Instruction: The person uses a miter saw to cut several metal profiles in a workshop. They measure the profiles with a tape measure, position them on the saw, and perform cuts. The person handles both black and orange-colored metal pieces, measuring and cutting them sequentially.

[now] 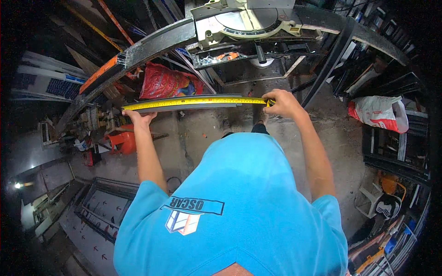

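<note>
Centrally, the right hand (pixel 283 105) curls closed around the case end of a yellow tape measure (pixel 198 101); the left hand (pixel 141 118) grips a grey profile (pixel 202 107) — the blade lying along it — before the torso. Beyond: red sack (pixel 168 83), mitre saw (pixel 248 20).

Profile (pixel 221 106): long, narrow, dark grey, with grey edges visible along both sides of the tape; held crosswise from left to right, left end supported in the left hand (pixel 139 118). Tape measure (pixel 251 100): yellow blade drawn out and laid lengthwise along the profile, graduated face upward, with dark and red markings; extended past the profile's right end into the right hand (pixel 282 105), case mostly hidden there by fingers.
</note>
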{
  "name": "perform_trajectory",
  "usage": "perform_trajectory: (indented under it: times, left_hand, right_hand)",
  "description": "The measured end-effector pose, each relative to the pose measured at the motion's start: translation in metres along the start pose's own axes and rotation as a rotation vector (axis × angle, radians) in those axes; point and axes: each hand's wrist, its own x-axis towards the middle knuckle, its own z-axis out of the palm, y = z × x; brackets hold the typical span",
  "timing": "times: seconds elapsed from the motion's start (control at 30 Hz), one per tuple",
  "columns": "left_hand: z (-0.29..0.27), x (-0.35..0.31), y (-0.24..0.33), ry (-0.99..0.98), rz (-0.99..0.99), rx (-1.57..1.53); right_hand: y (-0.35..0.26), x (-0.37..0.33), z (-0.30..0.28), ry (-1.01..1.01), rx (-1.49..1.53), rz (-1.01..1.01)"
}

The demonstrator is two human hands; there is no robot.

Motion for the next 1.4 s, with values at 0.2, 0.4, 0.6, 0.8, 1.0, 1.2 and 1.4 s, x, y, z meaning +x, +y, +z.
perform_trajectory:
  times: [0.2, 0.4, 0.6, 0.8, 1.0, 1.2, 1.4]
  left_hand:
    - [0.001, 0.003, 0.001, 0.035, -0.008, 0.009]
    - [0.011, -0.005, 0.000, 0.020, 0.005, 0.006]
    - [0.015, -0.014, 0.001, 0.011, 0.047, -0.001]
    - [0.017, -0.016, 0.001, -0.032, 0.099, 0.031]
    - [0.004, 0.005, 0.003, -0.001, 0.103, 0.080]
    - [0.006, 0.009, 0.005, -0.010, 0.094, 0.065]
    - [0.005, 0.013, 0.007, -0.031, 0.080, 0.065]
  right_hand:
    - [-0.001, 0.000, -0.001, 0.007, 0.000, 0.006]
    - [0.000, -0.001, -0.001, 0.010, 0.010, 0.029]
    - [0.003, 0.000, 0.002, 0.016, 0.034, 0.023]
    - [0.006, 0.004, 0.004, -0.016, 0.043, 0.021]
    - [-0.004, 0.006, -0.002, -0.008, 0.045, 0.006]
    - [-0.010, 0.009, -0.004, -0.038, 0.002, 0.045]
    - [-0.010, 0.014, -0.003, -0.050, -0.004, 0.051]
